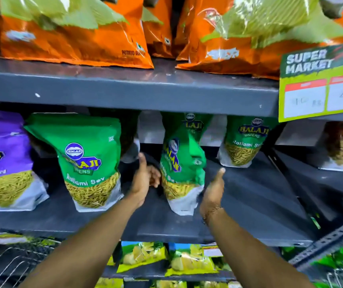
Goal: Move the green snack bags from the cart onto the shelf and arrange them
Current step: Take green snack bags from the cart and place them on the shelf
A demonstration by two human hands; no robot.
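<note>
A crumpled green snack bag stands slightly tilted in the middle of the dark shelf. My left hand cups its left side, thumb up, fingers touching the edge. At the bag's lower right corner my right hand presses in, thumb up, its fingers hidden behind the bag. Another green bag stands upright to the left. A third one stands farther back on the right, and one more shows behind the held bag. The wire cart shows at the bottom left.
A purple bag stands at the far left of the same shelf. Orange bags fill the shelf above. A supermarket price sign hangs at the upper right. Yellow bags lie on the shelf below. Bare shelf surface lies right of the held bag.
</note>
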